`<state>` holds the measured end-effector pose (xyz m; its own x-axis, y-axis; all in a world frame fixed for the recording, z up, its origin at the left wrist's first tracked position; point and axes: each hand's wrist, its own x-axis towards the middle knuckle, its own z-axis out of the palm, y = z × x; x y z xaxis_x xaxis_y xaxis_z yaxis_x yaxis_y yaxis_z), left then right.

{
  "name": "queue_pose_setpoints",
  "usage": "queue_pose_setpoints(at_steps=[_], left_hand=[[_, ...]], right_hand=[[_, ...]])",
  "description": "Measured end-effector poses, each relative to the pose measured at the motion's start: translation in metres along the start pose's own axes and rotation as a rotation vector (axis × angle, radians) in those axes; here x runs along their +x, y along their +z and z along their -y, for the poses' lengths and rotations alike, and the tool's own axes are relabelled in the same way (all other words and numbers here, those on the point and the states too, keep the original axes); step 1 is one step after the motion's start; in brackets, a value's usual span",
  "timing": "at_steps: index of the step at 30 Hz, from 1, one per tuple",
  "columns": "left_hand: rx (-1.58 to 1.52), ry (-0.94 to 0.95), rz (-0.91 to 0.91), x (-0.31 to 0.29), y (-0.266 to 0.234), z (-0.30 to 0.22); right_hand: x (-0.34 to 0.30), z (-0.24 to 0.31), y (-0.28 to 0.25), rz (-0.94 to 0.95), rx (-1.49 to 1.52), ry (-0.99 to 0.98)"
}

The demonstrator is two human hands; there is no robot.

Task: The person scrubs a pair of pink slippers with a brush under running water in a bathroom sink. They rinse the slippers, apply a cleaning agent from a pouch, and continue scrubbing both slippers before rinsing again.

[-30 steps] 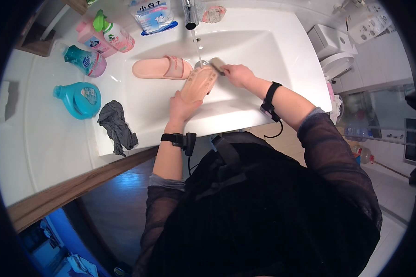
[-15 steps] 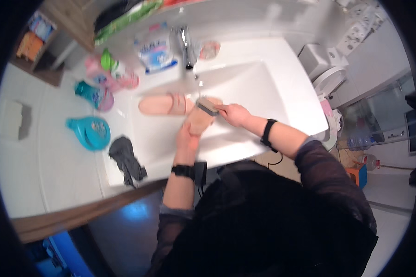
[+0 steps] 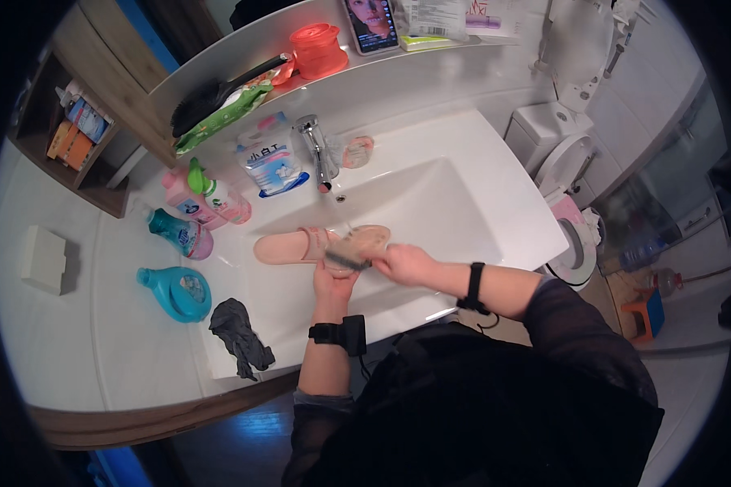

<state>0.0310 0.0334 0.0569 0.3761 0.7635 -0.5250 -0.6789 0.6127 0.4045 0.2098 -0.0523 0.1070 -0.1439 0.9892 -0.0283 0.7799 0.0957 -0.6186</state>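
Note:
A pale pink slipper [image 3: 374, 236] is held tilted over the white sink [image 3: 471, 213], gripped at its near end by my left hand [image 3: 334, 282]. My right hand [image 3: 408, 265] is closed around the handle of a scrub brush [image 3: 346, 260], blurred by motion. The brush's dark bristles lie against or just over the slipper near my left fingers; contact is hard to tell. A matching pink slipper [image 3: 279, 248] lies in the basin to the left, its strap beside the held one. Behind them stands the chrome faucet [image 3: 317, 154].
Left on the counter are a dark crumpled cloth [image 3: 242, 337], a teal jug [image 3: 176, 294], a teal-and-purple bottle [image 3: 180, 233], a pink spray bottle [image 3: 223, 200] and a white-blue pouch [image 3: 273, 168]. A shelf above holds a hairbrush [image 3: 211, 101], red container [image 3: 317, 50] and phone [image 3: 373, 24].
The view has tilted up, bringing the shelf into sight. The brush has moved along the slipper toward my left hand, which still grips the near end.

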Motion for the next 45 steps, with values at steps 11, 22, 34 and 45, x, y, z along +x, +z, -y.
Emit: queue_pose_setpoints(at_steps=[11, 22, 34, 45], left_hand=[[-0.039, 0.113, 0.181, -0.004, 0.026, -0.025], [-0.030, 0.291, 0.251, 0.013, 0.041, -0.004], [-0.099, 0.193, 0.102, -0.003, 0.023, -0.018], [0.028, 0.279, 0.025, 0.010, 0.022, -0.008]], right_hand=[[-0.042, -0.031, -0.026, -0.149, 0.106, -0.020], [-0.015, 0.008, -0.023, -0.333, 0.069, -0.222], [0.008, 0.031, -0.019, -0.264, 0.017, -0.260], [0.017, 0.043, -0.019, -0.328, -0.019, -0.249]])
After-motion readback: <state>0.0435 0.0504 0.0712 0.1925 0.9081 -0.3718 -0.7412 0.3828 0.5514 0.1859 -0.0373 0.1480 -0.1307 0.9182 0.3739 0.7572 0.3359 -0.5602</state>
